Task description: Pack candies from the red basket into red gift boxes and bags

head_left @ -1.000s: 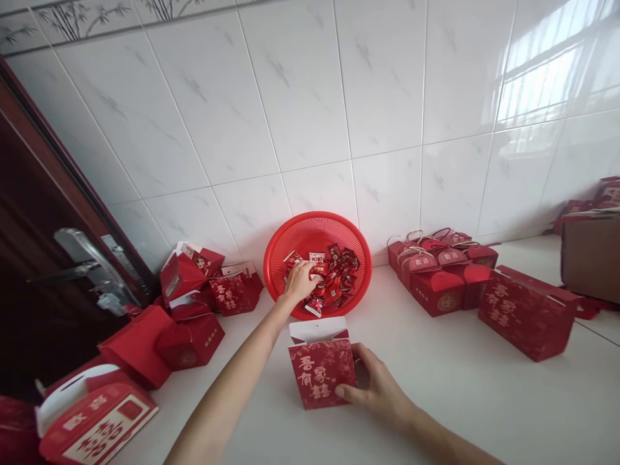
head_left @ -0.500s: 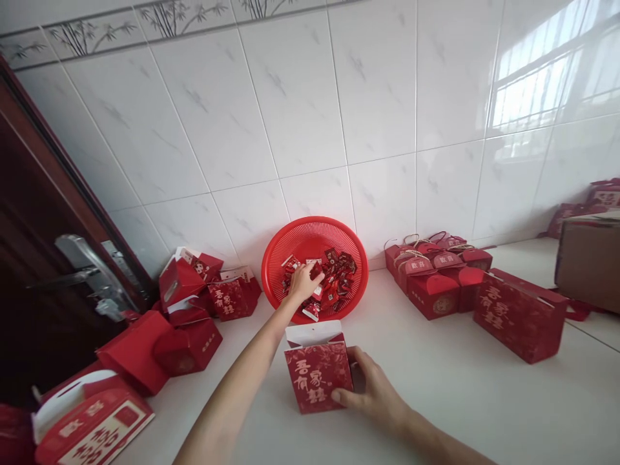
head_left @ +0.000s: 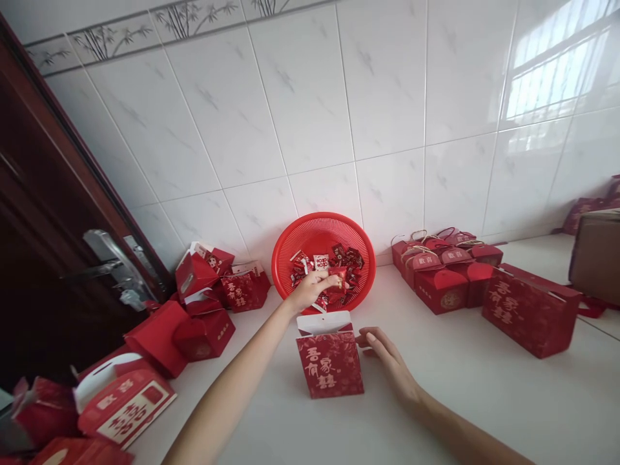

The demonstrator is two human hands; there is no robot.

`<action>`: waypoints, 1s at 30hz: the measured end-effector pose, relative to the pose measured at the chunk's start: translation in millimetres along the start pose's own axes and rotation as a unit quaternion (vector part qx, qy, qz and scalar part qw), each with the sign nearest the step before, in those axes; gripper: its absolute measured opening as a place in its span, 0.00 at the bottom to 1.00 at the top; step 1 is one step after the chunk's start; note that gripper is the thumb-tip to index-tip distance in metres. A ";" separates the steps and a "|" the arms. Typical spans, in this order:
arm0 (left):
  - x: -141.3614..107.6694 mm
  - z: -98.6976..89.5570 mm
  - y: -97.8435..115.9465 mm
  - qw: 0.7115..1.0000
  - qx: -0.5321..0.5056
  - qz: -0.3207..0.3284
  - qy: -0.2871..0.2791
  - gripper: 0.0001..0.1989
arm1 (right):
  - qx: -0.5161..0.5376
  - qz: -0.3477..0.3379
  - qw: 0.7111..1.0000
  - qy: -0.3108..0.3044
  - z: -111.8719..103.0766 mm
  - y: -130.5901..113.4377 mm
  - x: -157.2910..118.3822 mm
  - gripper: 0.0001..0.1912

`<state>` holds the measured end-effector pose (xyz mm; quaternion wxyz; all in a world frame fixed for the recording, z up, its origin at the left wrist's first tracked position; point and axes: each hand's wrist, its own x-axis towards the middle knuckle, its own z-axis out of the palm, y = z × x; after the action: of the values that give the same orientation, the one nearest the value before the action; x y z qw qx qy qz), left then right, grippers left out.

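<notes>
My left hand is closed on a red candy packet over the front part of the red plastic basket. Several red and white wrapped candies lie in that basket. In front of it a dark red gift box with gold characters stands upright on the white surface, its white-lined top flap raised. At the box's right side is my right hand, fingers stretched out and holding nothing; whether a fingertip touches the box I cannot tell.
Red boxes with twine handles stand right of the basket, beside a larger dark red box. Several red boxes are gathered at the left near a dark door. A brown carton sits at the far right; a tiled wall rises behind.
My left hand has moved right within the basket and now has a red packet in its fingers. My right hand has loosened its grip on the gift box.
</notes>
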<state>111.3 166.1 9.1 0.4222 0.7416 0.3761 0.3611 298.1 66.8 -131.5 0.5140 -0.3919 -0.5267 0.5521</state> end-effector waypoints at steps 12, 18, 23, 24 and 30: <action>8.8 25.5 40.3 0.936 0.188 -0.057 -0.291 0.17 | 0.038 -0.052 0.998 0.015 -5.9 -9.8 2.2 0.27; 25.8 25.3 30.5 0.890 0.228 -0.105 -0.380 0.21 | 0.046 -0.088 0.994 -0.042 -2.7 -13.5 0.3 0.24; 21.7 42.1 36.0 0.880 0.254 -0.077 -0.394 0.16 | 0.041 -0.087 0.995 -0.030 1.0 -11.9 -0.6 0.25; 19.9 43.6 38.0 0.883 0.248 -0.078 -0.390 0.16 | 0.038 -0.083 0.996 -0.018 0.9 -10.8 -0.2 0.25; 10.9 6.7 47.4 0.923 0.183 -0.104 -0.321 0.25 | 0.053 -0.023 0.998 0.008 -2.2 -4.9 3.6 0.28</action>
<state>134.1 156.0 51.5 0.4121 0.8389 0.3551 -0.0175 300.4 70.3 -126.6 0.5505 -0.3561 -0.5015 0.5644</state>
